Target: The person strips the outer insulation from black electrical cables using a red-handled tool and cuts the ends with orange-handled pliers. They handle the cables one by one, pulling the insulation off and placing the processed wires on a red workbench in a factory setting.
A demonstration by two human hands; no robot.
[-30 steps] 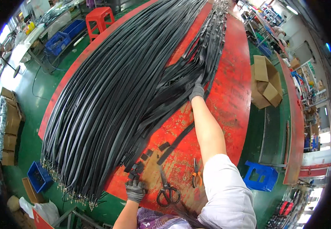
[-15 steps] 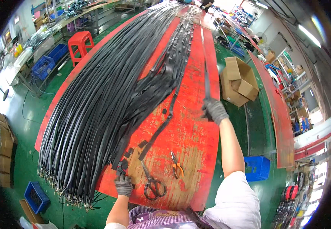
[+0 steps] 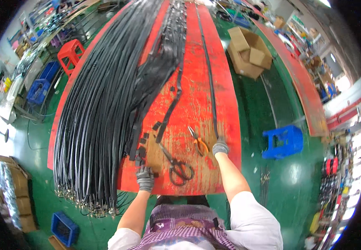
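Note:
My right hand [image 3: 220,147], in a grey glove, is closed round the near end of a long flat black strip [image 3: 209,79] that runs up the red table's right side. My left hand [image 3: 145,179], also gloved, rests at the near edge with fingers stretched forward. Its fingertips are beside several small black pieces [image 3: 141,151]; whether they touch one is unclear. Black-handled scissors [image 3: 180,170] lie between my hands, blades pointing away. Orange-handled pliers [image 3: 199,141] lie nearer my right hand. Another black strip [image 3: 170,109] ends beside the scissors' tip.
A thick bundle of black cables [image 3: 99,100] covers the left of the red table [image 3: 193,110], its ends hanging over the near edge. An open cardboard box [image 3: 247,62] and a blue stool [image 3: 284,141] stand on the right. A red stool [image 3: 70,53] and blue bin [image 3: 63,228] are at left.
My right hand has come back toward me along the table, drawing the black strip nearer. My left hand stays beside the small black pieces. The whole view has shifted with my head.

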